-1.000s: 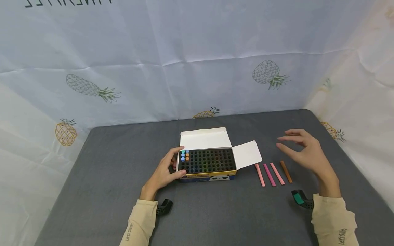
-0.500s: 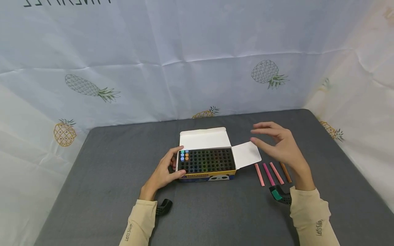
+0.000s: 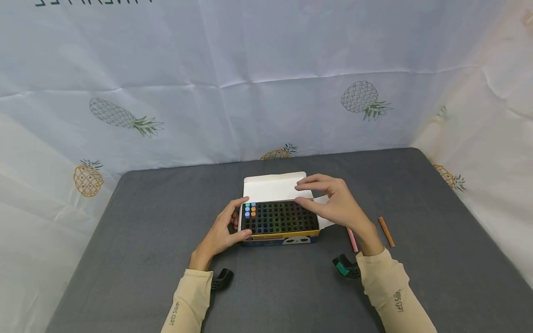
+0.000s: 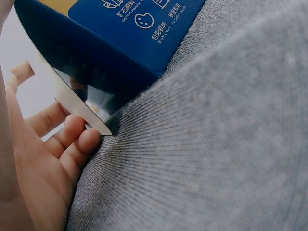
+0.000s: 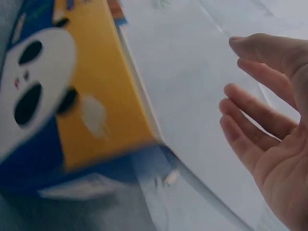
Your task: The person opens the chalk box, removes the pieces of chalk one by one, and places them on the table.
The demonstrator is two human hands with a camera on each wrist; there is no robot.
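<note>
An open chalk box [image 3: 280, 238] with a black grid of holes sits mid-table, its white lid [image 3: 270, 188] folded back. Several coloured chalk ends [image 3: 250, 210] stand in its left corner. My left hand [image 3: 240, 220] grips the box's left end, thumb on the front and fingers behind; the left wrist view shows its fingers [image 4: 72, 144] at the blue box side [image 4: 120, 43]. My right hand [image 3: 300, 194] hovers over the box's right end, fingers relaxed and holding nothing. In the right wrist view its fingers [image 5: 255, 115] spread above the white side flap [image 5: 192, 106], beside the yellow panda front [image 5: 91, 96].
A brown chalk stick [image 3: 386, 231] and a pink one [image 3: 352, 239] lie on the grey cloth [image 3: 145, 222] right of the box; my right wrist hides others. Pineapple-print sheets [image 3: 266, 83] wall the back and sides. Black wrist mounts [image 3: 346, 268] rest near the table.
My right hand has swept left, from above the loose chalk sticks to above the box's right end, covering the side flap. The left hand and box have stayed put.
</note>
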